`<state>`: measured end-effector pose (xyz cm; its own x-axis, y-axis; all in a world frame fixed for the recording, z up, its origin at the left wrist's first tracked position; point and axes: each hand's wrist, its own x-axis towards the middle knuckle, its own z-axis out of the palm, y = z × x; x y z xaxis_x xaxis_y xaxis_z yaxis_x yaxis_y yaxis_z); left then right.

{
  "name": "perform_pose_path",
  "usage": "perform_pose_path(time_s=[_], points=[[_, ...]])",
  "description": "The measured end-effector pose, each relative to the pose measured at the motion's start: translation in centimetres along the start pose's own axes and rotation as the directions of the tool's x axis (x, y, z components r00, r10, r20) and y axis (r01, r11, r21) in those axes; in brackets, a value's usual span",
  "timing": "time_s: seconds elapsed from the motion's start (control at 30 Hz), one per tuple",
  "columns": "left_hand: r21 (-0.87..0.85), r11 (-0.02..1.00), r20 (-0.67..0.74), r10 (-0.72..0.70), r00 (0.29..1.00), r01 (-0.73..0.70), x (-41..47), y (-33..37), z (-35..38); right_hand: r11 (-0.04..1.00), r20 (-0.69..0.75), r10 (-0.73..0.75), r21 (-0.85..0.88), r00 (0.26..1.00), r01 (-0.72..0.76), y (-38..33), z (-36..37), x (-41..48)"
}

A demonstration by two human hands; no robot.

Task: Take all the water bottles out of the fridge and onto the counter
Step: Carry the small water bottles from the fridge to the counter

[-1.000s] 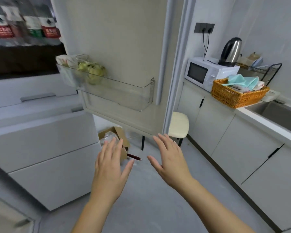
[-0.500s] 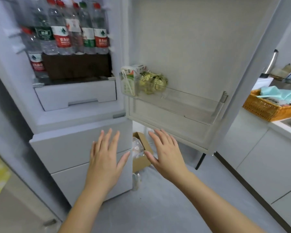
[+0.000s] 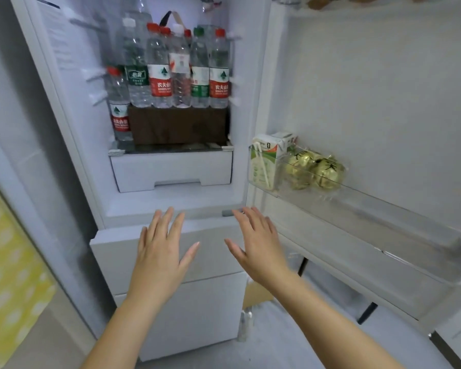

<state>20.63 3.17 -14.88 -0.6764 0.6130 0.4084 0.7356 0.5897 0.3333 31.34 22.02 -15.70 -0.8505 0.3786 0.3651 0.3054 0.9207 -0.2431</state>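
Observation:
The fridge (image 3: pixel 171 201) stands open in front of me. Several clear water bottles (image 3: pixel 160 73) with red, green or white caps stand in a row on a brown box (image 3: pixel 179 125) in its upper compartment. One more red-capped bottle (image 3: pixel 119 105) stands lower, to the left of the box. My left hand (image 3: pixel 161 251) and my right hand (image 3: pixel 258 246) hover palm-down with fingers spread, below the shelf and in front of the lower drawers. Both hands hold nothing.
The fridge door (image 3: pixel 370 102) is swung open to the right. Its clear shelf (image 3: pixel 357 217) holds a drink carton (image 3: pixel 265 162) and gold-wrapped balls (image 3: pixel 317 170). A white crisper drawer (image 3: pixel 171 170) sits under the bottles. A cardboard box (image 3: pixel 256 295) lies on the floor.
My view has swung left from the kitchen counter to the open fridge and moved closer. Both hands stayed spread and empty and rose toward the fridge.

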Motion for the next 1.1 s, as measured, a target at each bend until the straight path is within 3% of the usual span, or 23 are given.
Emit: perform_pose_path(time_s=[0.27,0.5,0.77,0.83,0.93,1.0,1.1], points=[[0.078,0.991,-0.040,-0.109,0.993,0.112,8.2,-5.1,0.4,0.994,-0.001,-0.085,0.063,0.996,0.085,-1.2,3.5,12.3],[0.195,0.962,-0.027,-0.192,0.981,0.193,16.8,-10.5,-1.0,0.998,0.022,-0.051,0.047,0.998,0.050,-4.0,6.8,24.0],[0.321,0.939,0.006,-0.133,0.991,0.125,27.7,-15.8,-2.1,0.991,0.177,0.039,-0.130,0.983,-0.016,-2.5,10.1,33.8],[0.327,0.938,0.010,-0.122,0.992,0.112,30.0,-16.5,-2.4,0.991,0.124,0.073,-0.121,0.990,-0.058,-1.8,10.1,35.1],[0.297,0.948,-0.033,-0.112,0.993,0.117,33.2,-17.1,-3.1,0.987,-0.086,0.084,-0.130,0.993,-0.094,-1.4,9.5,37.0],[0.290,0.949,-0.096,-0.098,0.991,0.122,35.3,-17.4,-3.9,0.982,-0.175,0.018,-0.180,0.984,-0.050,-1.9,8.8,38.7],[0.266,0.953,-0.180,-0.100,0.978,0.147,38.1,-17.9,-5.4,0.974,-0.185,-0.089,-0.222,0.979,0.047,-3.1,7.9,41.2]])
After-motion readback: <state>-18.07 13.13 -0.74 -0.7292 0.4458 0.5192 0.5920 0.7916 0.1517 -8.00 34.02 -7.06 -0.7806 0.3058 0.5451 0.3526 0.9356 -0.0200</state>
